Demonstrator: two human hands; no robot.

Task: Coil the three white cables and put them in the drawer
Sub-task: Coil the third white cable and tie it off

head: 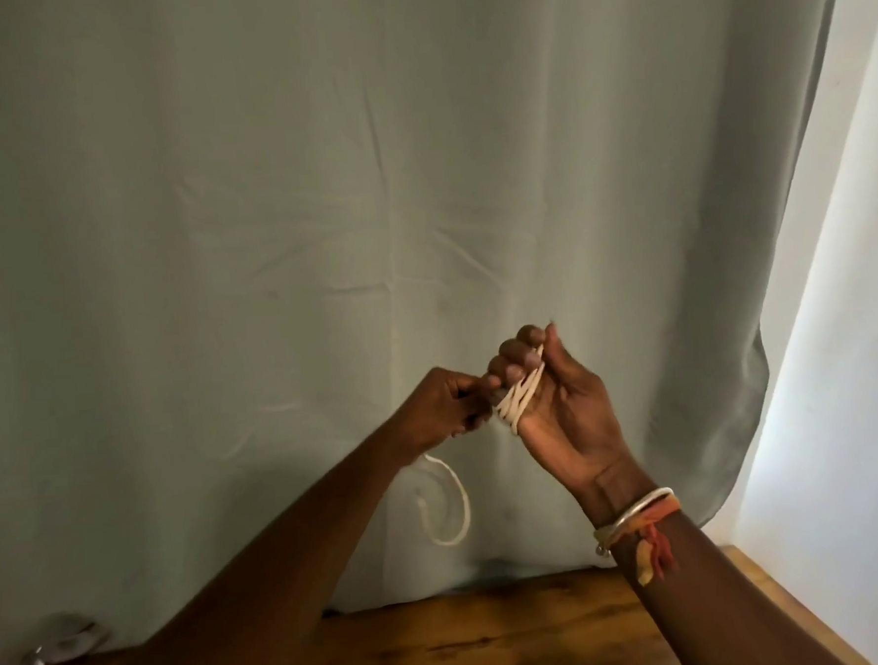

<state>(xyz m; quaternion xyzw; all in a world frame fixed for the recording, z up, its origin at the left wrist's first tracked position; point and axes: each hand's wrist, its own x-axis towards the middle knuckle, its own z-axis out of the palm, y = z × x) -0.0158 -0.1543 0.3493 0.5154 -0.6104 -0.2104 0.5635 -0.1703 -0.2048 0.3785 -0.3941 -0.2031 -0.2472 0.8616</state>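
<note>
A white cable (515,398) is wound in several loops round the palm and curled fingers of my right hand (560,412), which is raised in front of a curtain. My left hand (454,403) is just left of it, its fingers pinching the cable beside the loops. From under my left hand the cable's loose tail (455,506) hangs down in a curl above the table. No other white cable and no drawer are in view.
A grey-green curtain (316,211) fills the background. A wooden table top (496,637) runs along the bottom, its right edge by a white wall (853,409). Something grey and blurred lies at the table's far left (45,649).
</note>
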